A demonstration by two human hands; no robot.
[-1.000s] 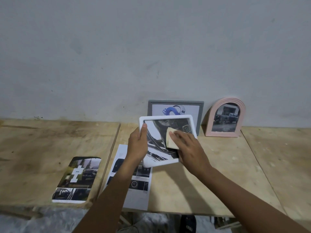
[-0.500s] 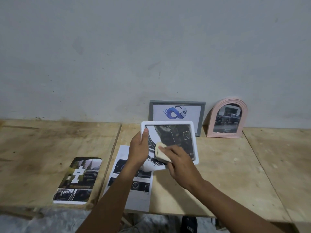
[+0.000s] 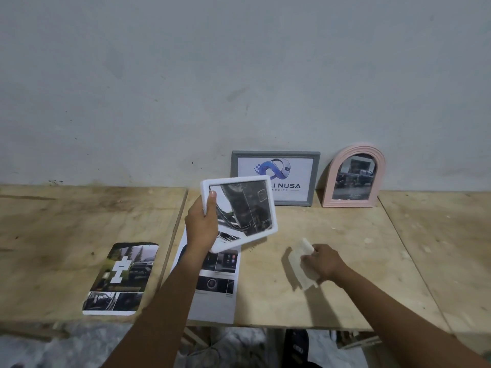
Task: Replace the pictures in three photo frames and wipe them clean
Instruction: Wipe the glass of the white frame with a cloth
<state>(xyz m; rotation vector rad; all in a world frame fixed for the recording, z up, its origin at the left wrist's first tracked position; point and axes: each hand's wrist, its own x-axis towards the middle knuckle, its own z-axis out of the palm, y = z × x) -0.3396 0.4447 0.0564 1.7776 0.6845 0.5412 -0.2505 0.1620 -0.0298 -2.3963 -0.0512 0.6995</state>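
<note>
**Above the table, white frame in the left hand; cloth down on the right**

Over the near middle of the plywood table [image 3: 345, 229], the left hand [image 3: 202, 227] holds the white frame [image 3: 245, 208] clear of the surface, tilted, its glass facing the camera. The thumb lies on the front of the frame's left edge and the fingers are hidden behind it, so the hand grips that edge. A dark black-and-white picture shows behind the glass.

To the right, well apart from the frame, the right hand [image 3: 322, 262] rests low on the table with its fingers curled over a pale cloth [image 3: 297, 264]. The cloth sticks out past the fingertips and below the palm, and appears to lie on the wood.

Against the wall [image 3: 239, 75] at the back stand two more frames, side by side. The grey frame [image 3: 314, 179] holds a blue logo print and is partly covered by the raised white frame. The pink frame [image 3: 354, 175], arched, is just to its right and holds a photo of a vehicle.

A printed sheet [image 3: 215, 288] lies flat under the left forearm, reaching the table's near edge. On the left board [image 3: 66, 221] lies a loose picture [image 3: 122, 277] with rounded top corners.
</note>
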